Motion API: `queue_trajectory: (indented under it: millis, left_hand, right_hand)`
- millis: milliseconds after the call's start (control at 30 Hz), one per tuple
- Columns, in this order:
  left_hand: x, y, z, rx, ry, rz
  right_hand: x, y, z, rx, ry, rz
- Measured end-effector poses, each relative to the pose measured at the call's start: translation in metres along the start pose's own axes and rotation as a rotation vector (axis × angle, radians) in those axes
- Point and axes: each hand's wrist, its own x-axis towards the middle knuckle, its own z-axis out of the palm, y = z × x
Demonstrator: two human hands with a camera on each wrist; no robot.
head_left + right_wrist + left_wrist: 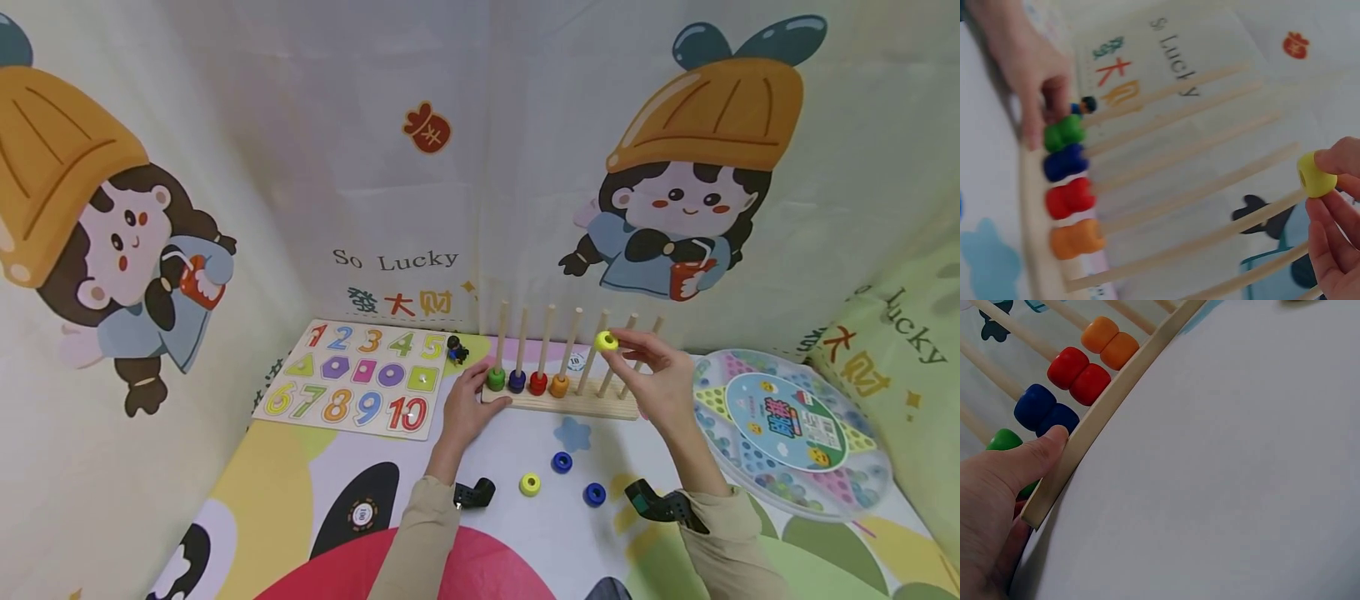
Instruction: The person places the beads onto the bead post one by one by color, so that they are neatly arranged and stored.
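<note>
My left hand (pixel 467 410) grips the left end of a wooden peg rack (pixel 577 406), its thumb along the front edge. In the left wrist view, two beads are stacked on each of the first four pegs: green (pixel 1004 440), blue (pixel 1035 406), red (pixel 1067 367) and orange (pixel 1100 334). My right hand (pixel 662 382) pinches a yellow bead (pixel 1319 176) between thumb and fingers. That bead is at the top of the fifth peg (pixel 1210 240), its hole facing the peg tip. The pegs farther right are bare.
In front of the rack lie a loose yellow bead (pixel 530 492) and two blue beads (pixel 562 471). A number puzzle board (pixel 352 397) lies to the left, with a small figure (pixel 457 352) beside it. A round game board (pixel 783 417) is at the right. Printed curtains stand behind.
</note>
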Motion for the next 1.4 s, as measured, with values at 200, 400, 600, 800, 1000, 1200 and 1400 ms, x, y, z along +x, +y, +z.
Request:
queue_trajectory:
  millis: [200,400,600,800,1000,1200,1400]
  left_hand:
    - [0.001,0.001,-0.001,-0.003,0.001,-0.006]
    - [0.000,0.001,0.000,0.007,-0.006,-0.018]
    - [0.000,0.000,0.002,0.016,-0.006,-0.017]
    - [0.001,-0.001,0.002,0.024,-0.001,-0.010]
    - [0.000,-0.002,0.002,0.033,-0.001,-0.008]
    - [0.002,0.000,0.001,0.031,0.000,-0.007]
    - [0.002,0.002,0.000,0.010,-0.003,-0.013]
  right_hand:
    - [0.018,-0.013,-0.003,-0.005,0.082,-0.023]
    - [0.030,-0.017,0.000,-0.028,0.108,0.047]
    - [0.035,-0.016,0.004,-0.101,0.071,0.039]
    - [0.039,-0.019,0.005,-0.181,0.048,0.055]
    - [0.034,-0.021,0.003,-0.162,0.050,0.036]
    - [0.017,-0.019,0.002,-0.069,-0.027,-0.030]
    - [-0.008,-0.005,0.009,-0.040,-0.156,-0.025]
